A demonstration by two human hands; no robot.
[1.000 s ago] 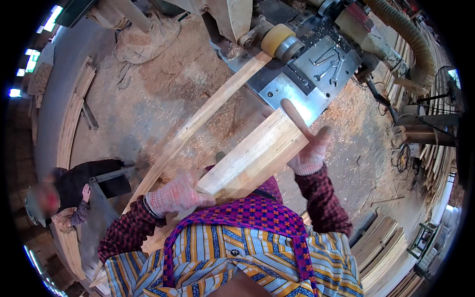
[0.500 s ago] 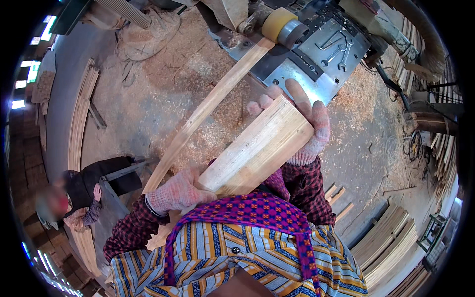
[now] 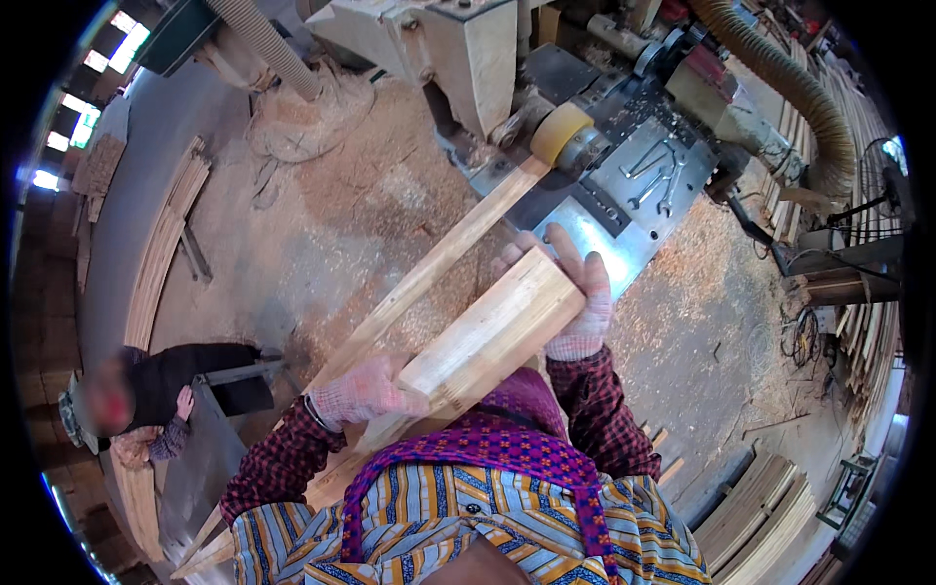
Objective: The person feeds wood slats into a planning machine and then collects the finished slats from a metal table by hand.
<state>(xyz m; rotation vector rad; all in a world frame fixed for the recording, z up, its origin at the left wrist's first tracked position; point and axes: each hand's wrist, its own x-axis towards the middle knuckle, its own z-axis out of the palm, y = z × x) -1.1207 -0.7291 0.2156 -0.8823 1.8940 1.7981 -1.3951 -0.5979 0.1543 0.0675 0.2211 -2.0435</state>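
Note:
A pale wooden board (image 3: 492, 327) lies slantwise in front of my chest, its broad end toward the machine. My right hand (image 3: 580, 317), in a knitted work glove, is closed around that far end, fingers bent over the edges and palm partly hidden by the wood. My left hand (image 3: 366, 392), also gloved, grips the near-left part, its thumb side against the board's edge. Below that hand more wood runs down left past my sleeve; whether it is the same board I cannot tell. Beyond, a long narrow strip (image 3: 429, 263) stretches to the machine's yellow roller (image 3: 563, 135).
Several wrenches (image 3: 658, 175) rest on the machine's metal table (image 3: 624, 210). Sawdust (image 3: 409, 175) covers the floor. At left, another person (image 3: 185, 390) stands by a metal stand. Board stacks lie at left (image 3: 166, 249) and lower right (image 3: 756, 512); a ribbed hose (image 3: 829, 127) hangs at upper right.
The view has tilted, showing more of the machine. Both hands still hold the board, now a little lower and farther left in the picture at the right hand's end.

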